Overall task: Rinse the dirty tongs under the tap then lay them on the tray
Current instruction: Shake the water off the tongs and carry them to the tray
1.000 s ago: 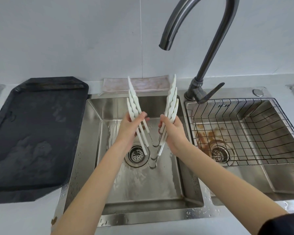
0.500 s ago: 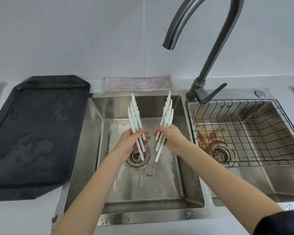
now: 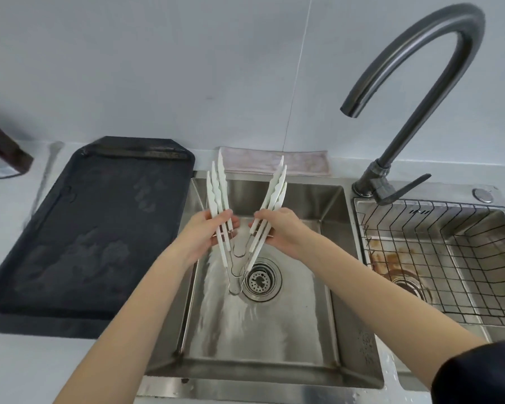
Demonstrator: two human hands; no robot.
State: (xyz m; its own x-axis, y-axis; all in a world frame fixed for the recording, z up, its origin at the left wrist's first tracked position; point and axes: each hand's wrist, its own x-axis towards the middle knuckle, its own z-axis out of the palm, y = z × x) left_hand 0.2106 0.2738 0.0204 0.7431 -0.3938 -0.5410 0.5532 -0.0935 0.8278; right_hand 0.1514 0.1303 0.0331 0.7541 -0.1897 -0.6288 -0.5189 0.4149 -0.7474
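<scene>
Several white plastic tongs with scalloped arms and wire-loop hinges (image 3: 218, 199) are held as one bunch over the left stainless steel sink basin (image 3: 327, 287), above and just left of its round drain strainer (image 3: 260, 279). Arms splayed in a V, tips up toward the basin's back edge; wire hinges hang down near the drain. Exact count not resolvable.

Left hand (image 3: 207, 233): fingers clenched around the left bundle of arms at mid-length. Right hand (image 3: 279, 230): fingers clenched around the right bundle, same level. Hands close together, apart from each other.

Dark grey curved gooseneck tap (image 3: 414, 91) rises from the divider behind the two basins; its spout mouth sits up and to the right of the tongs. No water stream visible; basin floor looks wet.

Black rectangular plastic tray (image 3: 94, 228) lies on the counter touching the sink's left edge, its surface streaked with wet marks. Folded pale cloth (image 3: 274, 163) lies along the sink's back edge. Black wire basket (image 3: 438, 252) sits in the right basin, which is rust-stained around its drain. Dark brown object (image 3: 3, 150) at the far left counter edge, cut off.
</scene>
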